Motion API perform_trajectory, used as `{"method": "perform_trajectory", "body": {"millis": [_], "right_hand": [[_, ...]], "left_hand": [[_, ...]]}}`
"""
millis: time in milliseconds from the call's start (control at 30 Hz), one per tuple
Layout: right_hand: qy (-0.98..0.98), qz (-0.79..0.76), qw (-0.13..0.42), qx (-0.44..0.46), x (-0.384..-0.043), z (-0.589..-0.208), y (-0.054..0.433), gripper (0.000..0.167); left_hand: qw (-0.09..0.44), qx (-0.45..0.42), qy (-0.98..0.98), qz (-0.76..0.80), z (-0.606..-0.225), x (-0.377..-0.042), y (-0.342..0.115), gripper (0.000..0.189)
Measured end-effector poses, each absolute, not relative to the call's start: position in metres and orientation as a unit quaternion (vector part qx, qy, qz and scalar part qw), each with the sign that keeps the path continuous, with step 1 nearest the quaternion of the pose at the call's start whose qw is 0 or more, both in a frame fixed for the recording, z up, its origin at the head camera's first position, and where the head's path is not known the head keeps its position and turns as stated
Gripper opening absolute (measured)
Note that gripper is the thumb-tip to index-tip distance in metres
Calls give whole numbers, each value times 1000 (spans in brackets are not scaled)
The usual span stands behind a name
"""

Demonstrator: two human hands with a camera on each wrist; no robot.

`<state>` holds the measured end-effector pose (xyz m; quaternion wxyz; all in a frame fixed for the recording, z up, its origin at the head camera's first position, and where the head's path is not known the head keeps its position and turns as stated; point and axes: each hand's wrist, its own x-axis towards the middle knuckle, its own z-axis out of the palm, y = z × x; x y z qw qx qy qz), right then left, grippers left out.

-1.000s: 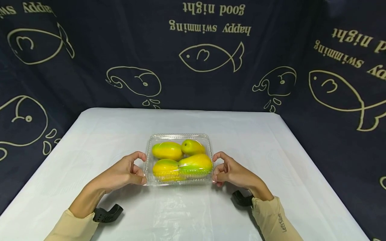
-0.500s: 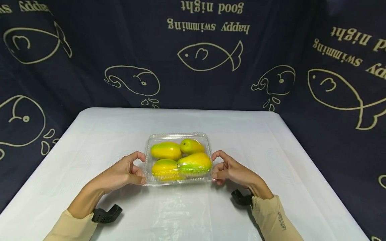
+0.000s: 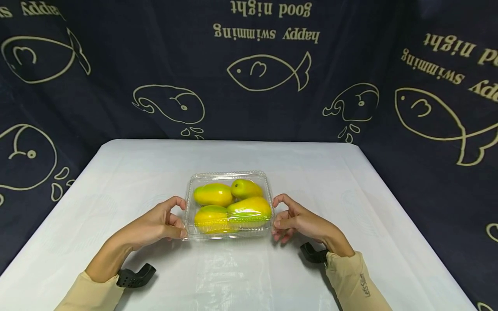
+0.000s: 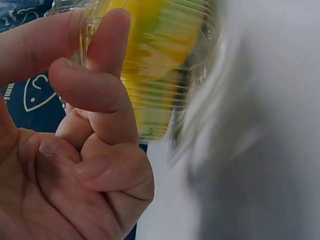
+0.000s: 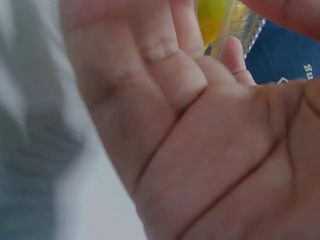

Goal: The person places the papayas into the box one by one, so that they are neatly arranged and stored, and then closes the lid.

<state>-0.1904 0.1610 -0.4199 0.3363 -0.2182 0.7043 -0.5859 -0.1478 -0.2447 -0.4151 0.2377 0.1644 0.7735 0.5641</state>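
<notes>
A clear plastic clamshell container [image 3: 227,236] with its lid down holds several yellow-green mangoes [image 3: 250,209]. At its left side is my left hand [image 3: 153,222], thumb at the near corner and index finger bent against the side. My right hand [image 3: 305,222] grips the right side the same way, its lower fingers spread loosely below the thumb. In the left wrist view the curled fingers [image 4: 107,45] overlap the ribbed container wall [image 4: 150,115]. The palm [image 5: 215,150] fills most of the right wrist view and hides much of the container.
A white cloth covers the table [image 3: 311,168]. Behind and beside it hangs a dark blue curtain [image 3: 249,121] with fish and whale drawings. Black wrist mounts [image 3: 136,276] sit at both cuffs.
The lower fingers of my right hand have loosened and spread outward. The whole scene shifts slightly left in the head view. The container and left hand stay almost as they were.
</notes>
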Motion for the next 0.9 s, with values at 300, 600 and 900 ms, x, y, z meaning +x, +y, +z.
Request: {"method": "perform_trajectory", "body": {"millis": [300,600,900], "right_hand": [[706,-603,323,-183,-188,-418,158,42],[707,-612,312,-172,-187,-418,156,42],[706,-617,293,-188,-187,-422,154,41]], "left_hand": [[238,169,769,569,-414,-147,-246,60],[234,163,777,561,-413,-147,-244,60],[224,167,782,558,-413,-147,-241,60]]}}
